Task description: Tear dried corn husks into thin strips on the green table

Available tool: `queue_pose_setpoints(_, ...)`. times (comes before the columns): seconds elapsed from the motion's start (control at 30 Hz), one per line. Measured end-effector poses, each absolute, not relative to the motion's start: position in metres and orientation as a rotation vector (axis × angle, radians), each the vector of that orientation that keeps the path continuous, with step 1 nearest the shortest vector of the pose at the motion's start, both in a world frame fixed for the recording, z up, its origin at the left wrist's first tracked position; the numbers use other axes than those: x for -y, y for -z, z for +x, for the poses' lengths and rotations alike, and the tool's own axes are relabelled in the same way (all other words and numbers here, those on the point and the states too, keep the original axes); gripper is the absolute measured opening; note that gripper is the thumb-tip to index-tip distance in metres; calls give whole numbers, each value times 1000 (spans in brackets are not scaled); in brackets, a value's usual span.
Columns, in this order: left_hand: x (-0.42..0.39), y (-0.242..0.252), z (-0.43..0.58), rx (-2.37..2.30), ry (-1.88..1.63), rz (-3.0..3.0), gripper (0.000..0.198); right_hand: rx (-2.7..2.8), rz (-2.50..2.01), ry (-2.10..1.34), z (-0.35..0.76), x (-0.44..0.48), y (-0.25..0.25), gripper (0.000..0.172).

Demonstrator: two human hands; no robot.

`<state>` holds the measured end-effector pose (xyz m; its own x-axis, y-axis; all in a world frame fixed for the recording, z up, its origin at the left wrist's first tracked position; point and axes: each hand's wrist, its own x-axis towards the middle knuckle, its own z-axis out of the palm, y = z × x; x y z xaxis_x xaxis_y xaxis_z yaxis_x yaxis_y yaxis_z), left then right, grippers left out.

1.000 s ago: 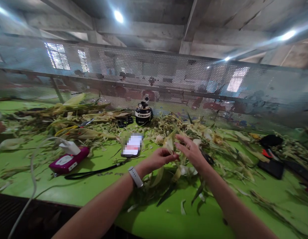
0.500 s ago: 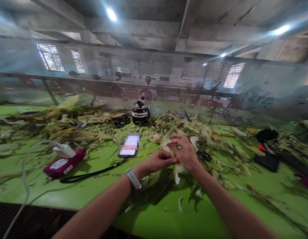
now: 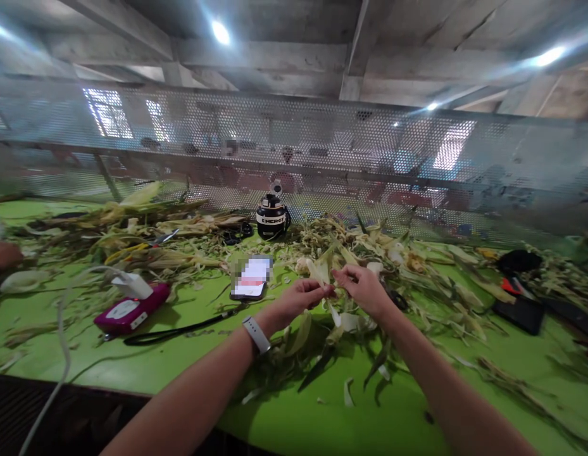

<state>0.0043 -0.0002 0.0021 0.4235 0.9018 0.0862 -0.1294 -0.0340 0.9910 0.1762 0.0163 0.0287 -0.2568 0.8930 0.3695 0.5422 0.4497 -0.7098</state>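
Note:
Over the middle of the green table (image 3: 350, 405), my left hand (image 3: 306, 296) pinches a pale corn husk (image 3: 321, 269) between thumb and fingers. Close beside it on the right, my right hand (image 3: 362, 288) is closed with its fingertips pressed together at the husk's edge. What exactly lies between the right fingertips is too small to make out. White and green husk scraps (image 3: 344, 322) lie under and just in front of both hands. A pale watch band (image 3: 256, 335) circles my left wrist.
Left of my hands lie a phone (image 3: 250, 277) with a black strap (image 3: 180, 332) and a magenta power strip (image 3: 132, 310) with a white charger. A black jar-shaped bottle (image 3: 271, 218) stands behind. Husk piles (image 3: 146, 221) line the perforated screen (image 3: 303, 139). Another person's hand (image 3: 5, 255) shows far left.
My right hand's spread fingers have closed together and sit slightly apart from the left hand. The view has shifted a little left. Another person's hand has come further in at the left edge.

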Motion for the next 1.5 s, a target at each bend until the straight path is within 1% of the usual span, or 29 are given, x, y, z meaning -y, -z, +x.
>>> queue_pose_setpoints(0.1,0,0,5,-797,-935,1368,43,1920,-1242,-392,173,-18,-25,44)
queue_pose_setpoints(0.17,-1,2,5,-810,-946,1368,45,1904,-1268,-344,174,-19,-24,44)
queue_pose_setpoints(0.33,-10,6,7,-839,-1146,1194,47,1700,-1198,-168,178,-17,-26,36)
queue_pose_setpoints(0.4,-13,7,8,-836,-1225,1069,47,1776,-1213,-155,176,-13,-27,36)
queue_pose_setpoints(0.47,-14,7,8,-804,-1256,958,44,1933,-1250,-218,171,-9,-25,42)
queue_pose_setpoints(0.53,-14,8,8,-773,-1255,910,40,2027,-1267,-301,166,-5,-23,44)
queue_pose_setpoints(0.67,-13,8,8,-782,-1199,910,40,2062,-1208,-413,161,-3,-19,37)
queue_pose_setpoints(0.77,-13,5,8,-751,-1221,884,42,2096,-1147,-373,160,-4,-19,34)
queue_pose_setpoints(0.87,-15,4,7,-748,-1297,848,43,2133,-1120,-332,158,-4,-19,33)
queue_pose_setpoints(0.97,-17,3,5,-770,-1330,817,42,2113,-1106,-366,157,-3,-20,34)
queue_pose_setpoints(1.07,-17,2,4,-743,-1322,793,42,1997,-1140,-512,158,-4,-19,38)
queue_pose_setpoints(1.23,-16,0,4,-673,-1345,804,38,1711,-1227,-922,161,-7,-17,45)
queue_pose_setpoints(1.3,-16,1,6,-647,-1371,817,34,1763,-1217,-969,159,-6,-16,42)
queue_pose_setpoints(1.4,-16,6,10,-608,-1403,838,31,1878,-1123,-976,153,-5,-11,31)
queue_pose_setpoints(1.5,-15,10,14,-597,-1410,871,32,1900,-1002,-1064,147,-6,-4,32)
